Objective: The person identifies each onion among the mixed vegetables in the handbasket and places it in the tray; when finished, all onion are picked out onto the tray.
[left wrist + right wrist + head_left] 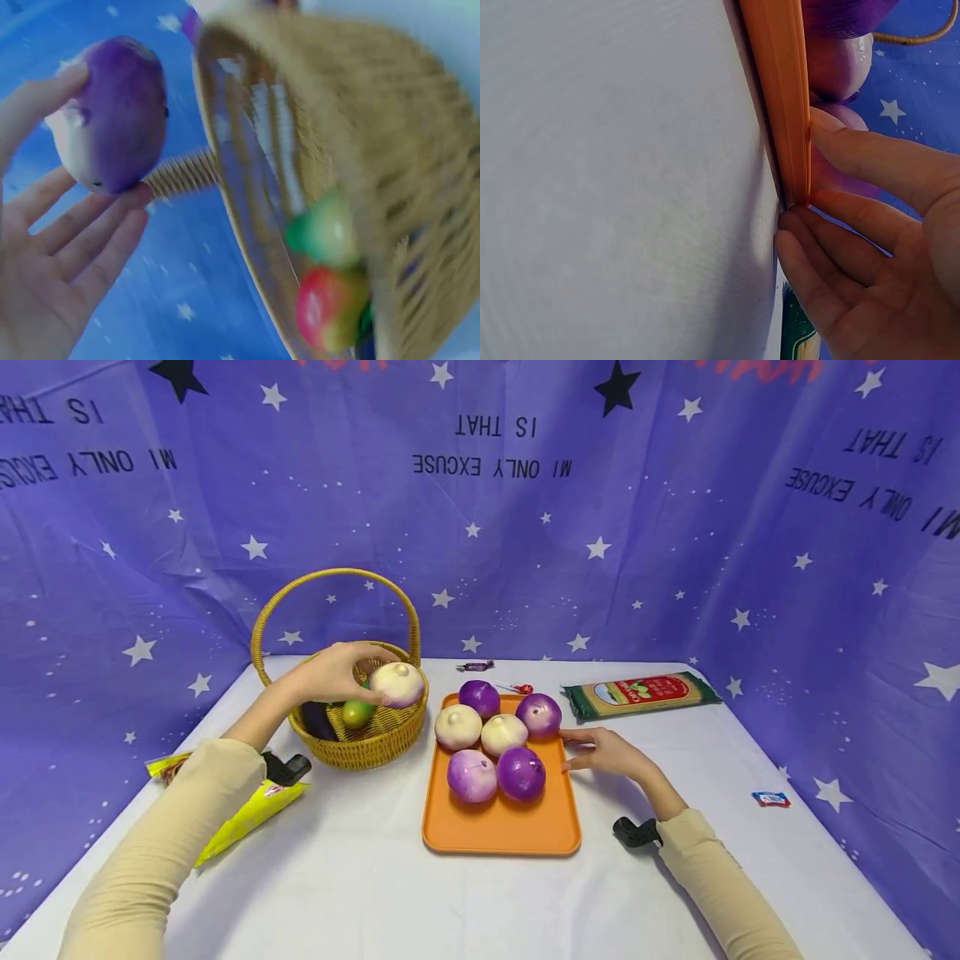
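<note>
My left hand (339, 672) holds a purple-and-white onion (397, 683) between thumb and fingers, above the right side of the wicker basket (367, 752). In the left wrist view, the purple side of that onion faces the camera. Inside the basket lie a green-yellow fruit (357, 713), a dark eggplant-like thing (318, 720) and a red-yellow fruit (322, 307). My right hand (609, 752) touches the right rim of the orange tray (502, 835) with thumb and fairly straight fingers. Several purple and whitish onions (522, 773) sit on the tray, toward its far half.
A green-ended noodle packet (641, 693) lies behind my right hand. Past the tray are a lollipop (523, 688) and a purple-wrapped candy (476, 667). A small blue-red candy (771, 799) is far right. Yellow packaging (247, 818) lies partly under my left forearm.
</note>
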Available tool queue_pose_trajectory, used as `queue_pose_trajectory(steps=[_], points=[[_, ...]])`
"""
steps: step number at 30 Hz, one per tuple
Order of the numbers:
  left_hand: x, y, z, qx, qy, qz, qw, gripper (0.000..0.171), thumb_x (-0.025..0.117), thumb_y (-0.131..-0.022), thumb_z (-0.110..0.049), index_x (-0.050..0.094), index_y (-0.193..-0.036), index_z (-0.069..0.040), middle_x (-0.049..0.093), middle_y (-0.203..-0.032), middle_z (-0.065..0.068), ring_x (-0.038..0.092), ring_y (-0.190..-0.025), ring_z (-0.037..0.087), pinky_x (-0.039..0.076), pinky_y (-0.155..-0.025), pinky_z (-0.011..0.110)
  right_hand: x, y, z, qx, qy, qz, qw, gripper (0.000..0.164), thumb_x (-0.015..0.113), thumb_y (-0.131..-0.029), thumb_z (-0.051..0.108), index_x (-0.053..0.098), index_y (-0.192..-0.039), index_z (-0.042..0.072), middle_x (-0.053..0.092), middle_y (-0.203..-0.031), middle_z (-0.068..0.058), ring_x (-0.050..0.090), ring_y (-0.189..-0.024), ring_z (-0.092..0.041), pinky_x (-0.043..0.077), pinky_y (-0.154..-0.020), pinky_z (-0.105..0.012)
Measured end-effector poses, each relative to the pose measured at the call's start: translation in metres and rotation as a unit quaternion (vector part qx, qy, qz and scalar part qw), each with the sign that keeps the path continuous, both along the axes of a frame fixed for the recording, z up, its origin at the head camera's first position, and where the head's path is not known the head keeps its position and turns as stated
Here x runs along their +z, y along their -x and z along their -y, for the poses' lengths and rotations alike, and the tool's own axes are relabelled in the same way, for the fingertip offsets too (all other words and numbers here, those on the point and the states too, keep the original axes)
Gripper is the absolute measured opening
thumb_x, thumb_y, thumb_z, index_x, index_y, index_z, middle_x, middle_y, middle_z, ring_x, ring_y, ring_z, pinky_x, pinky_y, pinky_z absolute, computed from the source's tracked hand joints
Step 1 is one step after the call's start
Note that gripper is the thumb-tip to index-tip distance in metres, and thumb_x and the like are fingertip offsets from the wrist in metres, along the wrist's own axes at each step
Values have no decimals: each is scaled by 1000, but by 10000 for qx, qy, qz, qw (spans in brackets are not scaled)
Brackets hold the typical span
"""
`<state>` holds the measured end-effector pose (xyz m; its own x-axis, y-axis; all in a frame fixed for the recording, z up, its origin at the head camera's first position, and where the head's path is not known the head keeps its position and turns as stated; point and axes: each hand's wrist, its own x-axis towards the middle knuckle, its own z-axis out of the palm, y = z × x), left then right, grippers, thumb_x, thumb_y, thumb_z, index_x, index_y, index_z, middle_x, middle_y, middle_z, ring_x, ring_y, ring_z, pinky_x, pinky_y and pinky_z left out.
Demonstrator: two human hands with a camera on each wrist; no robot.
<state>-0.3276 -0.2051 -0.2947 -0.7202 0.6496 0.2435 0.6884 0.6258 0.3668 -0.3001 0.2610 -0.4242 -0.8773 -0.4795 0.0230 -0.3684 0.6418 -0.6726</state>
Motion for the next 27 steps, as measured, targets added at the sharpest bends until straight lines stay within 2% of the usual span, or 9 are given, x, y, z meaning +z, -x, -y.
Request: queue_pose_trajectory(steps=[5,9,13,19,25,27], points=[[-10,-38,-27,-517,-659,8,9965,66,84,-72,-40,60,-129,-17,62,-120,-3,60,-95,13,54,-77,35,1,0,-2,-37,13,-44,10000,65,78,-81,24,52,-137,0,57,-132,-18,54,-120,-34,40,-103,-50],[-31,-62,-52,-965,-888,-37,9914,66,84,-72,-43,59,-128,-19,61,-118,-8,57,-97,9,53,-79,33,0,0,-2,5,29,-32,10000,65,78,-82,24,52,-136,-1,56,-132,-20,54,-121,-35,39,-102,-51],[-54,-80,-75,-1316,-999,139,9862,64,83,-73,-40,58,-129,-19,59,-118,-9,56,-97,8,54,-73,30,0,-1,-1,88,47,-44,9999,65,77,-83,23,51,-136,-3,55,-132,-22,52,-122,-38,38,-103,-52],[-76,-102,-103,-1327,-901,253,9867,63,83,-74,-36,57,-129,-21,55,-127,-9,53,-102,8,53,-78,32,0,-1,0,108,22,-125,9999,64,77,-83,21,51,-136,-5,55,-131,-23,52,-121,-38,38,-103,-53],[-84,-115,-122,-1103,-436,47,9929,65,84,-73,-35,57,-130,-20,53,-125,-7,51,-112,7,47,-96,30,0,0,-1,115,5,-123,9999,65,77,-83,22,51,-136,-5,55,-131,-23,53,-120,-38,39,-102,-53],[-85,-117,-126,-1013,-247,-133,9945,66,85,-72,-36,57,-130,-21,52,-124,-6,53,-109,7,48,-94,29,0,0,-1,131,26,-123,9998,65,77,-83,22,51,-136,-5,55,-131,-23,54,-120,-38,39,-102,-53]])
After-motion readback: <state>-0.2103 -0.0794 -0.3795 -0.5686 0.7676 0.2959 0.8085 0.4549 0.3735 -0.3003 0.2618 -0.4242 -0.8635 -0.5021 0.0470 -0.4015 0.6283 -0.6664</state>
